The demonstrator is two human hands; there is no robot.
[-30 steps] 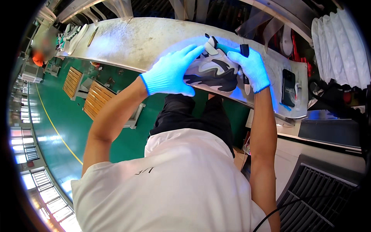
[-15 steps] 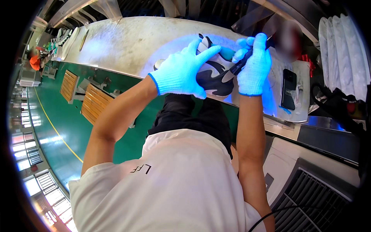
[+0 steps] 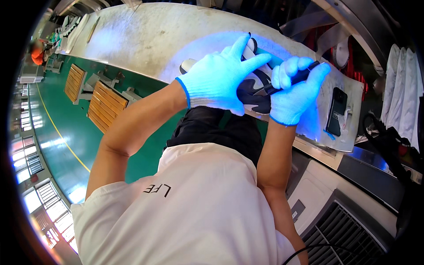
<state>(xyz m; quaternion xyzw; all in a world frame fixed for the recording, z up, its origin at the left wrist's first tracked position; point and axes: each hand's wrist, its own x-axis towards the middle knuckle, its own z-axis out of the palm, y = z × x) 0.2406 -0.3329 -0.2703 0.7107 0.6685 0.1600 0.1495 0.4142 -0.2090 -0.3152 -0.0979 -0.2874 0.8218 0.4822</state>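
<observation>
A grey, black and white sports shoe point(image 3: 256, 98) lies on the table's near edge under blue-violet light. Across it spreads my left hand point(image 3: 214, 81), in a knitted glove, thumb on the near side and fingers on the far side, holding it in place. My gloved right hand point(image 3: 293, 92) is closed round a slim black tool point(image 3: 301, 76) at the shoe's right side. One end of that tool points down to the dark side panel, and a thin tip sticks out past the fingers at the upper right. Its exact kind is hidden by my fingers.
The long pale worktable point(image 3: 154, 33) runs off to the left, with more shoes point(image 3: 73, 33) at its far end. A black phone point(image 3: 337, 111) lies to the right. White sleeve-like covers point(image 3: 399, 92) hang beyond it. Wooden slatted platforms point(image 3: 106, 106) stand on the green floor.
My right hand has turned and come down, tilting the black tool flatter against the shoe. My left hand keeps its hold on the shoe. The whole view has shifted slightly.
</observation>
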